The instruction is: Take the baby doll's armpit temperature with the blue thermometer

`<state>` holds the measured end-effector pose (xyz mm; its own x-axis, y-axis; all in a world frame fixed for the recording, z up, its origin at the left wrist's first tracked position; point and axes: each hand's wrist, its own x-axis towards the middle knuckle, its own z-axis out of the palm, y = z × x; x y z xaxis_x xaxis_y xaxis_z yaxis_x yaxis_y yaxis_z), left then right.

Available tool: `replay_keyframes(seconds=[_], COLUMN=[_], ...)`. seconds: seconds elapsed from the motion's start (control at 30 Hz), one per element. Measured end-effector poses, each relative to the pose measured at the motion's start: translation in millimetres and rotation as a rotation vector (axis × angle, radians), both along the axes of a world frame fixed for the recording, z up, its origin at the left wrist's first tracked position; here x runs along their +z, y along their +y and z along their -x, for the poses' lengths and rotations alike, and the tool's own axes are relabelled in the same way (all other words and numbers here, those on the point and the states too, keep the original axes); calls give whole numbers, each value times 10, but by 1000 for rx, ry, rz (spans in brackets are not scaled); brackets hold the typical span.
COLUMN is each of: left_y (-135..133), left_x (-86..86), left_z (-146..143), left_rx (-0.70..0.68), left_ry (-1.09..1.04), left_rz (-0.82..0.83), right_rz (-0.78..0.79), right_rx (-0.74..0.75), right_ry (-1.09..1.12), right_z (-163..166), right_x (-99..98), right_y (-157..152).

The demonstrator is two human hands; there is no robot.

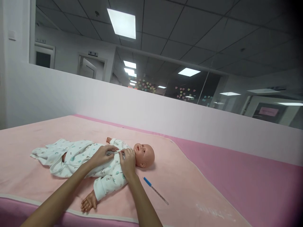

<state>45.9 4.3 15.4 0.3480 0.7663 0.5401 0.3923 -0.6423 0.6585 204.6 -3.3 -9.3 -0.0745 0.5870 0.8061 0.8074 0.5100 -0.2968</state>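
Doll [111, 167]: our left hand [104, 155] and right hand [128, 160] sit close together over its chest, leaving us only a narrow gap between them.
Doll's head [145, 155]: it blocks a low path just right of our right hand.
Near sleeve [110, 186]: it reaches between our forearms, obstructing that gap.
Pen [155, 190]: it lies right of our right forearm; we can pass around it.
Pink mat [189, 189]: we have broad room beyond the pen.
Wall [142, 110]: it bounds our reach at the back.
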Motion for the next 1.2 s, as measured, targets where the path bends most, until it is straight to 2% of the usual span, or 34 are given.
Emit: replay_keyframes(seconds=[0.23,0.33,0.5,0.8,0.93,1.1,1.2], left_y=[-5,20,45,20,13,-19,-43], left_x=[63,51,-1,23,5,40,64], left_z=[63,76,44,29,4,-7,-1], left_rx=[-145,-148,-29,-68,-54,23,-5], left_ry=[-78,-108,-114,-138,-153,-42,-29], left_rz=[211,256,217,231,171,58,61], right_rz=[-18,3,32,7,-3,-1,7], right_rx=[-3,5,23,27,19,28,33], right_ry=[7,2,16,3,7,4,1], right_z=[3,1,1,-6,-4,-5,-7], right_x=[-15,-12,-12,-17,-12,0,9], right_y=[18,18,20,27,25,8,-6])
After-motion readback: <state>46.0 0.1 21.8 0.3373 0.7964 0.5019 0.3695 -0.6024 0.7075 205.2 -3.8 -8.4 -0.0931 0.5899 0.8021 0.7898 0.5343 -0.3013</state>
